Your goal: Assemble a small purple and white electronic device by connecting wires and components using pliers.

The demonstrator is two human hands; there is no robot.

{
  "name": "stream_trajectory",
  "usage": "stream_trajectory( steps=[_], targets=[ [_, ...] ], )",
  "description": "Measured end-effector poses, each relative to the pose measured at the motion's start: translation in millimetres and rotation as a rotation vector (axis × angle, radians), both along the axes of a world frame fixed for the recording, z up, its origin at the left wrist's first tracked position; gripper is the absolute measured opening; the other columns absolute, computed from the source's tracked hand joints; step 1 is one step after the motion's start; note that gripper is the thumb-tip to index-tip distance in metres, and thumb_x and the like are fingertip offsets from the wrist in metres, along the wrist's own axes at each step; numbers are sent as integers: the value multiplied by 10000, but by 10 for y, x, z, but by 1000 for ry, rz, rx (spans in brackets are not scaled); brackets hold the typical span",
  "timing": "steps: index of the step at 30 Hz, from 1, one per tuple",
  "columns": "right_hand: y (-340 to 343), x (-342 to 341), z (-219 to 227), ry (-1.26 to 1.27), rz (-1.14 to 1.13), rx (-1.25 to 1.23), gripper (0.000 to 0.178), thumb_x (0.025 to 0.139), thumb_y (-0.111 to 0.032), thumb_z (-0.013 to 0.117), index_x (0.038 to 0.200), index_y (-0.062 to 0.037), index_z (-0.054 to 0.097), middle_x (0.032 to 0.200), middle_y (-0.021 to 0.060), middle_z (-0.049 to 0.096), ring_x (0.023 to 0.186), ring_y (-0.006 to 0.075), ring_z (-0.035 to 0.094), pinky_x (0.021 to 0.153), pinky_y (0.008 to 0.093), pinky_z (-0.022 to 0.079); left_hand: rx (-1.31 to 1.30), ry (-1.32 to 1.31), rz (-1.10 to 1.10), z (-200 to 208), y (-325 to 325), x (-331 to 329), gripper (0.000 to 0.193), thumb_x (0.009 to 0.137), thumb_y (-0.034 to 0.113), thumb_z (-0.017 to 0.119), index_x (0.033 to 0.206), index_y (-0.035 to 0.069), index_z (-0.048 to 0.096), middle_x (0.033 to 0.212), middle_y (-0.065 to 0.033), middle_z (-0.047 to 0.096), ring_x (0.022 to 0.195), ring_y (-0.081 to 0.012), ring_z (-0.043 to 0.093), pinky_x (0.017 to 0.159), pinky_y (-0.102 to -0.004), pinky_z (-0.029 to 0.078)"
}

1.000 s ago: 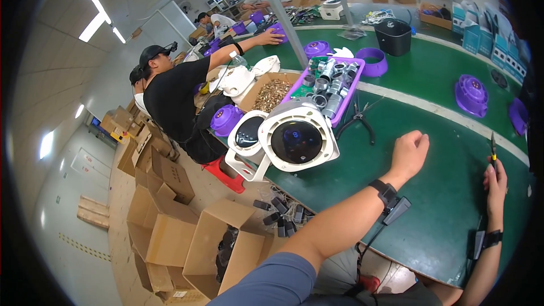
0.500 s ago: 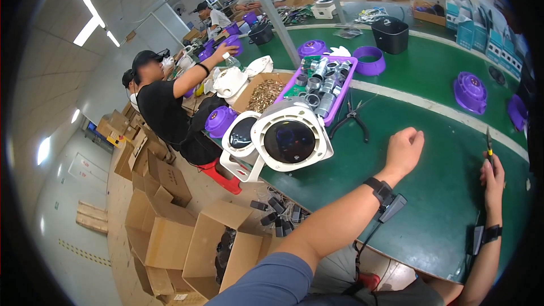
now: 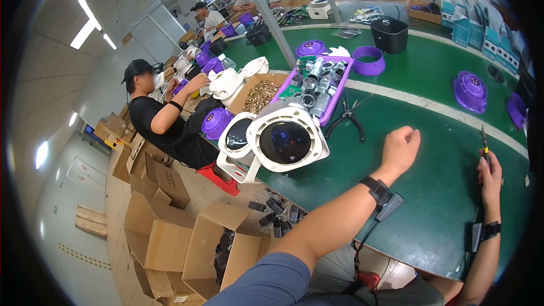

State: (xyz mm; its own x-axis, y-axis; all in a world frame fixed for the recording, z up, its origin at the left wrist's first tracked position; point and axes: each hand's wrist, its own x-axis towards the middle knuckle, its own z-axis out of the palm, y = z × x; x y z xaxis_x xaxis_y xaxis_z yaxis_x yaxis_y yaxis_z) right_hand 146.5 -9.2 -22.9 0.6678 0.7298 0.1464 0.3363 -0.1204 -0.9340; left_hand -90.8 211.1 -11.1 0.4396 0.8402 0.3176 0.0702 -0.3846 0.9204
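Note:
My left hand (image 3: 401, 150) rests on the green work table (image 3: 362, 192) with its fingers curled into a loose fist; nothing shows sticking out of it. At the far right, my right hand (image 3: 490, 178) grips a slim pointed tool (image 3: 485, 143) with a yellow and black part, its tip upward; its exact kind is too small to tell. Left of my left hand stands a white device with a round black face (image 3: 284, 141), a digit lit on it. Black-handled pliers (image 3: 350, 118) lie open-jawed beyond my left hand, apart from it.
A purple tray (image 3: 339, 88) of metal cylinders and a carton of small brass-coloured parts (image 3: 262, 96) stand behind the device. Purple housings (image 3: 470, 92) and a black bin (image 3: 389, 35) sit farther back. Open cardboard boxes (image 3: 170, 243) stand on the floor at left, near a seated co-worker (image 3: 164, 113).
The device's round face now shows a lit digit. The co-worker at left has drawn an outstretched arm back. My hands have hardly moved; the view has shifted slightly.

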Motion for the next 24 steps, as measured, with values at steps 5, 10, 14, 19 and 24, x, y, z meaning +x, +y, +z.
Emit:
stream_trajectory(
  steps=[5, 10, 14, 19, 24],
  targets=[
    [-12, 13, 5, 8, -7, -10, 389, 1003, -297, 593, 1288, -32, 613, 797, -50, 503, 639, 25, 413, 550, 191, 325, -12, 13, -4, -7, -9, 2, 312, 940, 189, 611, 721, -31, 584, 637, -193, 597, 555, -339, 581, 551, -425, 436],
    [5, -15, -13, -3, -25, 5, 388, 1002, -295, 592, 1289, -35, 611, 803, -47, 507, 643, 27, 421, 551, 192, 328, 0, 12, 1, -9, -9, -2, 303, 937, 183, 610, 724, -31, 585, 634, -192, 598, 548, -336, 579, 548, -422, 435],
    [2, -8, -12, 3, -20, -5, 393, 1003, -300, 590, 1295, -38, 606, 806, -45, 514, 647, 28, 439, 549, 192, 341, 1, 4, -4, 5, -8, -5, 295, 935, 178, 613, 726, -29, 591, 640, -193, 602, 558, -341, 588, 553, -422, 441],
    [-12, 6, -27, -14, -9, -4, 393, 1003, -306, 589, 1292, -40, 607, 807, -45, 515, 644, 26, 443, 545, 192, 346, 6, -6, -7, -11, -8, 6, 292, 935, 179, 614, 731, -29, 596, 647, -194, 608, 573, -343, 600, 561, -422, 448],
    [9, -5, -14, -4, -14, -11, 394, 1000, -314, 594, 1280, -38, 615, 785, -53, 504, 636, 26, 440, 544, 190, 349, 9, 12, 3, -7, -1, -2, 301, 936, 187, 613, 724, -26, 592, 640, -191, 601, 565, -341, 588, 559, -425, 442]
  ],
)
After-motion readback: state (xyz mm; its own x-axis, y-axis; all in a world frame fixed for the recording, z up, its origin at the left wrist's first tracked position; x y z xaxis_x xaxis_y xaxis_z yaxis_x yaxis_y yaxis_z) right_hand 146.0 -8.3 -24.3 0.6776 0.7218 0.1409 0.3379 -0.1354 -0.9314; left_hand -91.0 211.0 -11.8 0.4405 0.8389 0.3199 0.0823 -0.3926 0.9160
